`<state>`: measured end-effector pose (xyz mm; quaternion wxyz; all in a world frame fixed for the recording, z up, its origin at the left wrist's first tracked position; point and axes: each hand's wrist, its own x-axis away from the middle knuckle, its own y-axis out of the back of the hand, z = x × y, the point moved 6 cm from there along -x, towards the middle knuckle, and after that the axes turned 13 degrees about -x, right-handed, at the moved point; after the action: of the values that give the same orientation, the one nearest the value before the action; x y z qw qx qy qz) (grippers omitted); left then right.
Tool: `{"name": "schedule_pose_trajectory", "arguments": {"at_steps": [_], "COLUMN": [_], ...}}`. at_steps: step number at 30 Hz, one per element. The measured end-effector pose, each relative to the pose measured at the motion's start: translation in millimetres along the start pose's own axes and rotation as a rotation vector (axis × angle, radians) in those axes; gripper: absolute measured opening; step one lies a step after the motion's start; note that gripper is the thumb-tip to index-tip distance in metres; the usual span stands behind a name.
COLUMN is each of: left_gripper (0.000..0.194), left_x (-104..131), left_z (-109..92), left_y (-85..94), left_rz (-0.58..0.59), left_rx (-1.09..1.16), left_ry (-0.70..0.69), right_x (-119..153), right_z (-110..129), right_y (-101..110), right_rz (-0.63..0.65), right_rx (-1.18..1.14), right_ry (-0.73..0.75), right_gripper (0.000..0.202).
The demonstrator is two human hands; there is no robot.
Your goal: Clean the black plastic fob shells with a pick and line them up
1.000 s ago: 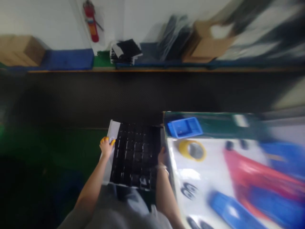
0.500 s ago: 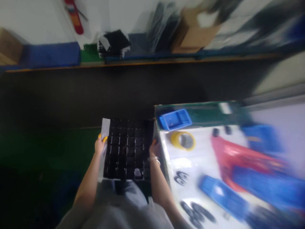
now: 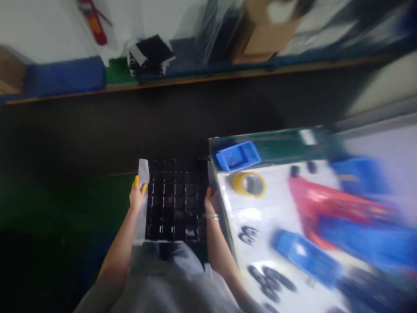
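Hands — left hand (image 3: 137,198), right hand (image 3: 211,202) — grip black tray (image 3: 176,200) (gridded).

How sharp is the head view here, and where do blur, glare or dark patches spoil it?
Head view: sharpest at centre, where the black gridded plastic tray and both hands read fairly clearly; right side smeared, the red and blue items on the white table streaked; lower left nearly black; small glints on the tray cells.

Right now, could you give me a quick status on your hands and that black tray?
Left hand grips tray's left edge. Right hand grips right edge. Black compartment tray held level, beside white table. Nothing blocking.
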<state>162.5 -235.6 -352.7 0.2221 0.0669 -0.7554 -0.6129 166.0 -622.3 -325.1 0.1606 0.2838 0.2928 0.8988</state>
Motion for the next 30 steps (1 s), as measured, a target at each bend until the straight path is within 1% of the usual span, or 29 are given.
{"name": "schedule_pose_trajectory", "arguments": {"at_steps": [2, 6, 11, 16, 19, 22, 24, 26, 28, 30], "left_gripper": [0.066, 0.07, 0.064, 0.061, 0.06, 0.06, 0.061, 0.062, 0.064, 0.066], "left_x": [4, 10, 10, 8, 7, 11, 21, 36, 55, 72], "left_z": [-5, -17, -23, -23, -26, -33, -43, -61, -84, -104], "left_y": [3.0, -0.3, -14.3, -23.1, -20.0, -8.2, 1.3, 5.7, 1.6, -8.4], "left_rz": [-0.009, -0.007, -0.005, -0.004, -0.006, -0.04, -0.089, -0.126, -0.118, -0.07], "left_rx": [-0.03, -0.104, -0.193, -0.242, -0.249, -0.245, -0.246, -0.247, -0.236, -0.2], "left_ry": [-0.022, -0.062, -0.034, -0.027, -0.036, -0.03, -0.027, -0.098, -0.234, -0.357], "right_x": [3, 11, 9, 2, -2, -4, -4, -4, -3, 0], "right_z": [-13, -29, -34, -39, -44, -50, -52, -53, -52, -52], "right_y": [-7, -26, -40, -45, -44, -39, -36, -33, -31, -32], "right_rz": [-0.066, -0.1, -0.153, -0.182, -0.181, -0.164, -0.138, -0.122, -0.128, -0.14], "right_rx": [0.102, 0.25, 0.342, 0.367, 0.354, 0.331, 0.314, 0.299, 0.286, 0.273], "right_ry": [-0.009, 0.03, 0.048, 0.061, 0.077, 0.104, 0.14, 0.182, 0.223, 0.264], "right_gripper": [0.075, 0.078, 0.073, 0.071, 0.073, 0.077, 0.08, 0.082, 0.085, 0.087]}}
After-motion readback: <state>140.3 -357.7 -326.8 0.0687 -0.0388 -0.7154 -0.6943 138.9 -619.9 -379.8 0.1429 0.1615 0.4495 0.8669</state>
